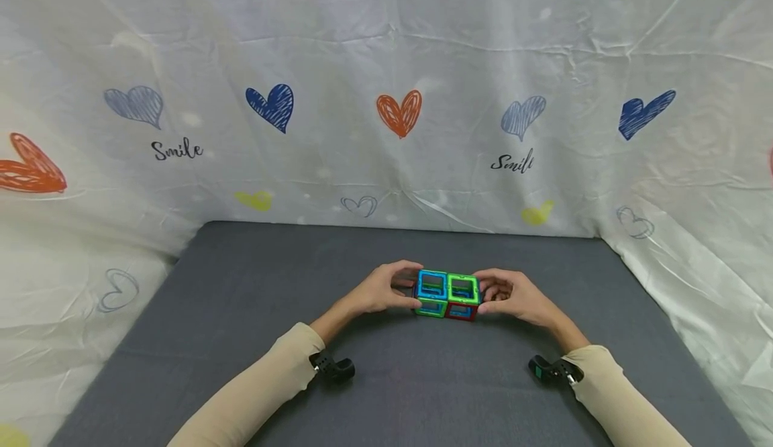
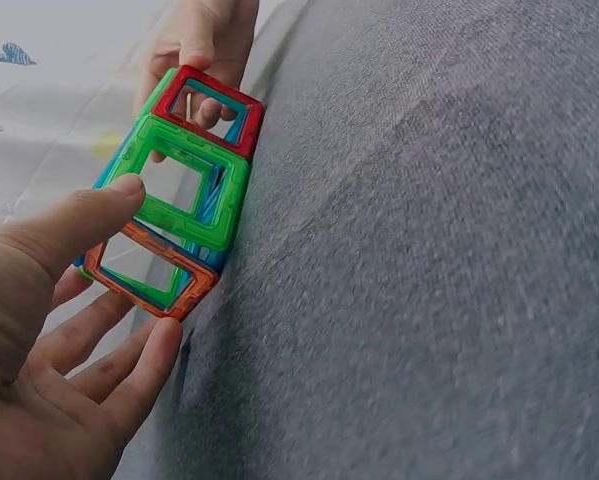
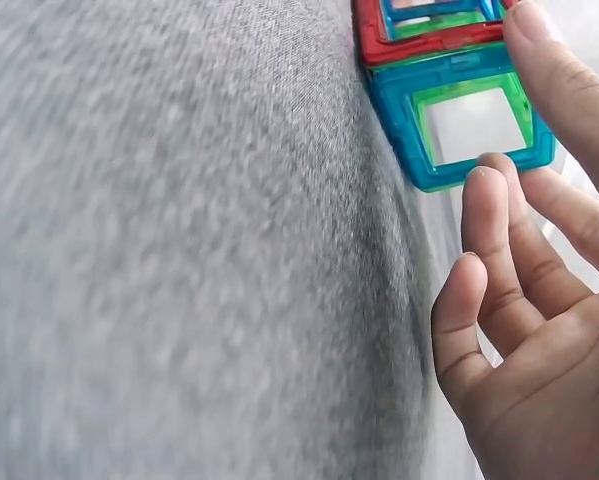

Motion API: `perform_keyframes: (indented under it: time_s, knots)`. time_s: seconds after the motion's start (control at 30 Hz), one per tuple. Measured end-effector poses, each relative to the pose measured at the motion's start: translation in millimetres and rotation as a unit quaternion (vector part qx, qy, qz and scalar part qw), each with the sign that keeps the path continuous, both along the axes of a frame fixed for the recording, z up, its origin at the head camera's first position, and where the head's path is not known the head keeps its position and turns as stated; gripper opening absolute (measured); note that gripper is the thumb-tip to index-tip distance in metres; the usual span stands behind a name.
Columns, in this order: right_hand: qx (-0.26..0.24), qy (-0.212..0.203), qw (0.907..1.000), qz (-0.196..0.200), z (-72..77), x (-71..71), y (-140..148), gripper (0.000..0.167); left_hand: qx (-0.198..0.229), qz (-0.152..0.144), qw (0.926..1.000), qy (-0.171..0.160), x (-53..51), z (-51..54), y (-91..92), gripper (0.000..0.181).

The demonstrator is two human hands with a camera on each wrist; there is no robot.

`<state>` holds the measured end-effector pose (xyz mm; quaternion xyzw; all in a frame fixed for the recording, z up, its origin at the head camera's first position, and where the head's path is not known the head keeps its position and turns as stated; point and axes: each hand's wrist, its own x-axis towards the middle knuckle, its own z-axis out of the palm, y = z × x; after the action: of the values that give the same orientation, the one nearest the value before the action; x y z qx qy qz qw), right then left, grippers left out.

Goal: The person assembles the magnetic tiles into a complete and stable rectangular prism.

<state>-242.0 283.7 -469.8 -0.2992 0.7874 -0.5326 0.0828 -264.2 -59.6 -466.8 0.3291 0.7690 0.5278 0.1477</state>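
Two joined cubes of magnetic building tiles (image 1: 447,286) sit on the grey table, forming a short box with open-framed faces. My left hand (image 1: 377,290) holds its left end, thumb on the front green tile (image 2: 184,222) and the other fingers around the orange end tile (image 2: 194,290) and behind. At the opposite end, my right hand (image 1: 522,296) grips with the thumb at the edge of the red front tile (image 3: 434,45). Its other fingers lie by the blue end tile (image 3: 397,120) and toward the back. Blue and green tiles make up the top.
The grey cloth-covered table (image 1: 398,393) stretches around the box on all sides. Behind it hangs a pale curtain (image 1: 338,165) printed with hearts and the word Smile. Each wrist wears a black camera strap (image 1: 331,366) over a beige sleeve (image 1: 266,373).
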Motion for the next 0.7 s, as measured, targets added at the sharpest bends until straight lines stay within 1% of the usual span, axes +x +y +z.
perform_keyframes:
  time_s: [0.17, 0.37, 0.5, 0.7]
  knots:
    - [0.001, -0.01, 0.9999, -0.002, 1.7, -3.7, -8.5, 0.06, 0.002, 0.003, 1.0, -0.002, -2.3, 2.3, -6.4, 0.068]
    - [0.009, -0.02, 0.9998, -0.005, 4.4, -9.6, -18.6, 0.061, 0.001, 0.008, 1.0, -0.002, -3.9, 2.8, -15.6, 0.068]
    - [0.007, -0.022, 0.9997, 0.005, 6.6, -15.3, -23.4, 0.061, -0.003, 0.019, 0.9998, -0.006, -5.5, 4.8, -20.8, 0.068]
    - [0.01, -0.033, 0.9992, 0.022, 6.9, -19.6, -25.8, 0.061, -0.003, 0.014, 0.9999, -0.001, -5.6, 4.5, -25.1, 0.069]
